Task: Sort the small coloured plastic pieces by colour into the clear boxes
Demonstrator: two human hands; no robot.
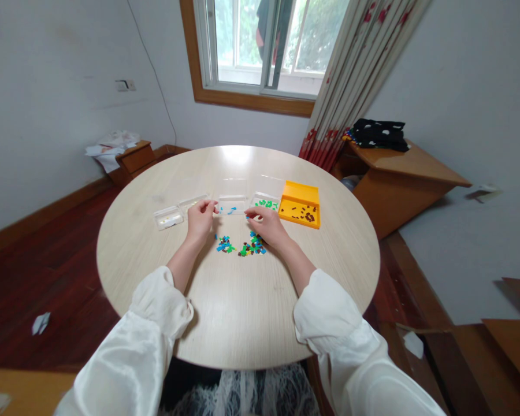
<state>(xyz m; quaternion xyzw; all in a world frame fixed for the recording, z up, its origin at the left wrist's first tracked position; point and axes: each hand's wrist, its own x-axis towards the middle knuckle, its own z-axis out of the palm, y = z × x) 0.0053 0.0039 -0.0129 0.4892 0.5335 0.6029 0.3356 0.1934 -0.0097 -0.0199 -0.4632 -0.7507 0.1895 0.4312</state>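
Centre of frame: loose pieces (255, 249) on the bench (238, 312), liable to scatter under a dragging wrist. Left hand (200, 219): fingertips close together, hold unclear. Right hand (267, 225): loosely pinching, apparently, a blue piece (247, 217), which a slack grip could drop.

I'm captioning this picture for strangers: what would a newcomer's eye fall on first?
Probably the bright yellow box, open toward the right of the pale round table, beside the clear boxes, with small brown pieces inside. Next, perhaps, the two heaps of mixed coloured pieces near the table's middle, on the viewer's side of the left hand and right hand.
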